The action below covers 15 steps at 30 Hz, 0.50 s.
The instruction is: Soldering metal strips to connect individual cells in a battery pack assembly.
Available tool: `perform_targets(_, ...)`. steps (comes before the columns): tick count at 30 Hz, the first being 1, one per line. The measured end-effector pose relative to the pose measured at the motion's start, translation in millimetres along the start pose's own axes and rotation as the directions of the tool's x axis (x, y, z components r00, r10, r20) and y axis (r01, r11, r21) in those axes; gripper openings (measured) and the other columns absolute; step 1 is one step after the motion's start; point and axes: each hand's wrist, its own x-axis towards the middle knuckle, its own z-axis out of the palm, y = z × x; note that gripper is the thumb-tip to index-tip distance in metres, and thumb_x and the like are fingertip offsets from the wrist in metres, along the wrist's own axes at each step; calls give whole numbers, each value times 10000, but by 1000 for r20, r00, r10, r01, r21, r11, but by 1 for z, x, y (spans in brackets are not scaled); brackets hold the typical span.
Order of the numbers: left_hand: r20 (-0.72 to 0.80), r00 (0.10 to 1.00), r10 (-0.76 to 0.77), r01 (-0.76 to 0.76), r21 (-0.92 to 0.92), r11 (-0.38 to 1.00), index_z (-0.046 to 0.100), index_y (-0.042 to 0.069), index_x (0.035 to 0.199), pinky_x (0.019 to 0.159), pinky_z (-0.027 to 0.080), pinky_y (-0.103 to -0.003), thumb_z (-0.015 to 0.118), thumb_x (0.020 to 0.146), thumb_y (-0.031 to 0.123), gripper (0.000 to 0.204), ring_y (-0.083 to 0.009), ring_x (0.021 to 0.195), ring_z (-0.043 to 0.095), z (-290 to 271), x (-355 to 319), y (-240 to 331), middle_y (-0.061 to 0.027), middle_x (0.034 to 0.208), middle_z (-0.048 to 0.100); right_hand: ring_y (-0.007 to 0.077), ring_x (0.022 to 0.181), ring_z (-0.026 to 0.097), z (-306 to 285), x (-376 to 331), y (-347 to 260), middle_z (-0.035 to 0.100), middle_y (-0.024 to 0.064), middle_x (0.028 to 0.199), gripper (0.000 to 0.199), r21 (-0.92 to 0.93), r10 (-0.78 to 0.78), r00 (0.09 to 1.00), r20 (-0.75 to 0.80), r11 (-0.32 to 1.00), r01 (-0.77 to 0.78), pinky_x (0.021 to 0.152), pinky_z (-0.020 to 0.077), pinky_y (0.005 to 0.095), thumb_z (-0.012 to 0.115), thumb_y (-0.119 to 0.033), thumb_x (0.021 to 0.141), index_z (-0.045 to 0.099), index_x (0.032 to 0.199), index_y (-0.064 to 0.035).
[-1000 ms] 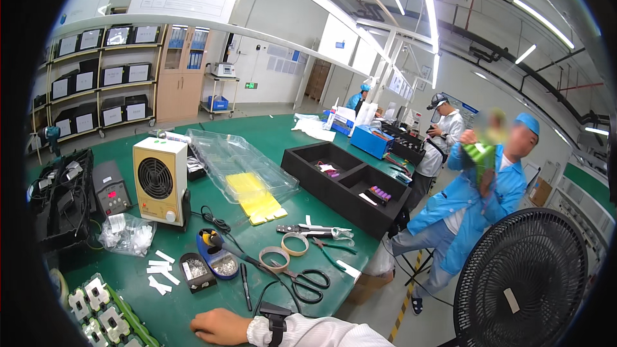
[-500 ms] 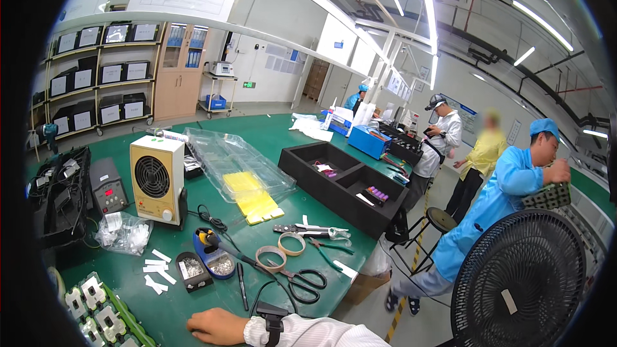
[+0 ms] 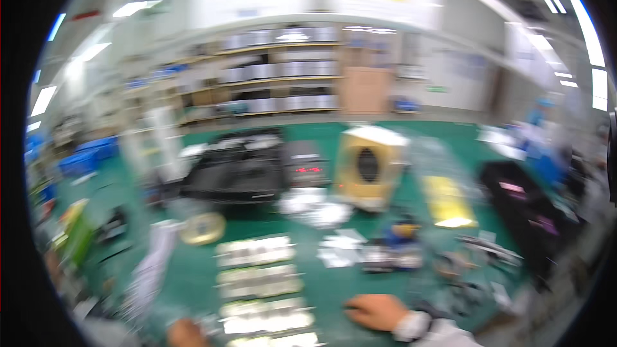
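Note:
Motion blurs the whole head view. My right hand [image 3: 378,312] lies on the green table at the lower middle, its fingers reaching left and nothing visible in them. At the bottom edge, partly cut off, is my left hand [image 3: 185,333]; its fingers are too smeared to read. Between the two hands lies a block with several rows of pale, shiny metal pieces [image 3: 260,283], nearer to the left hand. White paper strips [image 3: 340,249] lie beyond the right hand, beside small dark containers and a soldering iron stand [image 3: 400,234].
A tape roll [image 3: 203,228] lies behind the metal rows. Farther back stand a black tray [image 3: 234,170], a soldering station [image 3: 305,167] and a cream fan unit [image 3: 373,167]. Yellow sheets [image 3: 448,202] and a black divided box [image 3: 524,209] are to the right, beyond blurred hand tools.
The view has swung left, bringing the table's left side and my left hand into sight. The co-workers and the large black fan at right are out of view. My right hand still rests on the table.

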Motion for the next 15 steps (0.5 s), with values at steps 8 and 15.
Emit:
perform_targets(8,-228,973,-18,-33,-219,975,621,86,807,649,526,-444,726,848,198,159,-328,751,658,-23,-8,16,-115,778,658,430,980,667,-14,-1,-23,706,247,1061,265,73,91,996,-20,993,-89,852,515,449,644,-170,966,707,1145,15)
perform_targets(15,-212,977,-35,-24,-274,962,604,11,863,689,507,-502,659,890,161,162,-411,784,640,-28,-12,25,-217,812,640,395,936,689,1,2,14,723,241,1017,265,6,116,988,-101,993,-116,830,524,436,642,-179,987,709,1116,41)
